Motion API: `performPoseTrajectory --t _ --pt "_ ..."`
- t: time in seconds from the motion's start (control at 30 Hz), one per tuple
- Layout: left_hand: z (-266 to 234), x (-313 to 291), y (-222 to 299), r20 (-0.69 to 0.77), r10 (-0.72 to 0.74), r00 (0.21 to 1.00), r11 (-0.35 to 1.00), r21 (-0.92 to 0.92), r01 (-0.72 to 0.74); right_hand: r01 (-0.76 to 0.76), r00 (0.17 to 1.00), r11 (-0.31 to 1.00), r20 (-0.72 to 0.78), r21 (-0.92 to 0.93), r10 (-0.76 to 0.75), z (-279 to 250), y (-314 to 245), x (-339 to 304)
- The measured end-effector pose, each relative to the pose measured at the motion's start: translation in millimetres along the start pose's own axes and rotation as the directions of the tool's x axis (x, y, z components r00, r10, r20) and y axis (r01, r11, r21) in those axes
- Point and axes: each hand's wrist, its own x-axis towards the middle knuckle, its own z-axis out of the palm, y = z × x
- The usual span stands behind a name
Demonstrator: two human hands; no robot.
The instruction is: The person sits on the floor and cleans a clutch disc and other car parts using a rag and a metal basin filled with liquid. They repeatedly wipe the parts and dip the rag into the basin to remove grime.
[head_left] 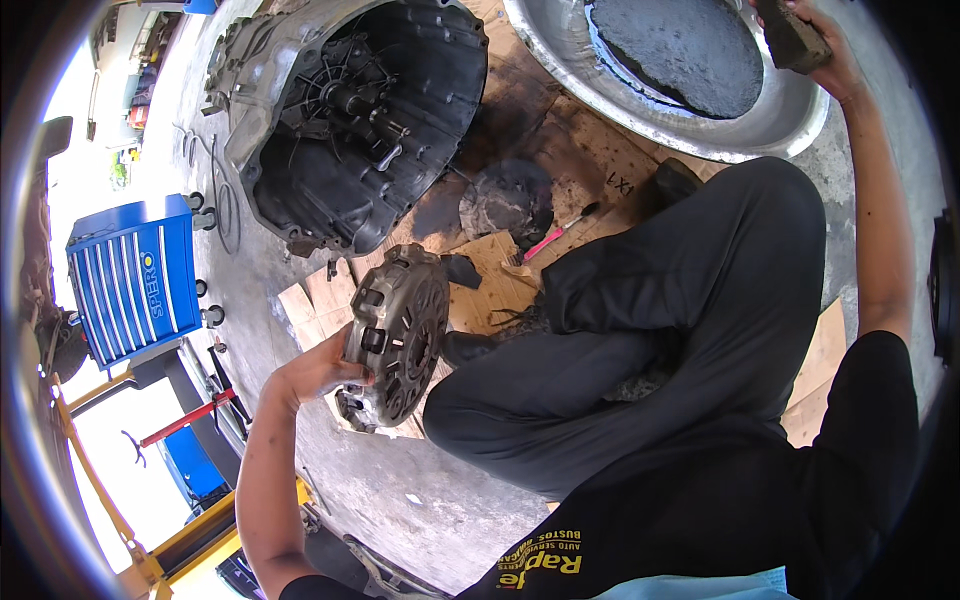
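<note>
A clutch cover is held on edge in the left hand; a dark block is grasped in the right hand.
Nearest, beside the bent legs, the round clutch cover is clasped by its rim, its face turned rightward; whether its lower edge is supported cannot be told. For steady handling, its weight is best borne close to the body, with fingers spared from the openings. Beyond, a pink-handled brush lies on stained cardboard. Farther out, knocks against the open bell housing should be avoided. The block is gripped at the right of the metal basin; contact with the rim cannot be judged. Any drips are best caught there.
</note>
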Motion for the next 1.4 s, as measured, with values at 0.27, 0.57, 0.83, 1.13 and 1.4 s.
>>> performPoseTrajectory --t 0.27,0.57,0.83,1.13,1.4 --pt "-2.9 -41.3 79.6 -0.056 -0.125 0.991 0.971 0.199 0.134 0.018 0.999 0.999 -0.046 -0.034 -0.019 -4.3 32.5 10.5" --pt "-19.4 9.3 152.0 -0.070 0.058 0.996 0.943 0.330 -0.032 0.177 0.951 0.982 0.267 -0.068 -0.153 -102.3 39.7 21.0" --pt "-37.7 39.1 152.2 -0.061 -0.011 0.998 0.997 0.073 0.015 0.050 0.971 0.984 -0.223 -0.169 -0.088 -29.7 17.3 -1.7" --pt "-16.9 36.2 135.9 -0.318 0.117 0.941 0.993 0.016 -0.118 0.235 0.964 0.904 0.205 -0.357 -0.170 -85.5 32.7 24.5" --pt "20.2 45.9 131.4 -0.609 0.393 0.689 0.920 0.255 -0.299 0.175 0.975 0.980 -0.124 -0.098 -0.186 -120.9 -0.6 16.1"
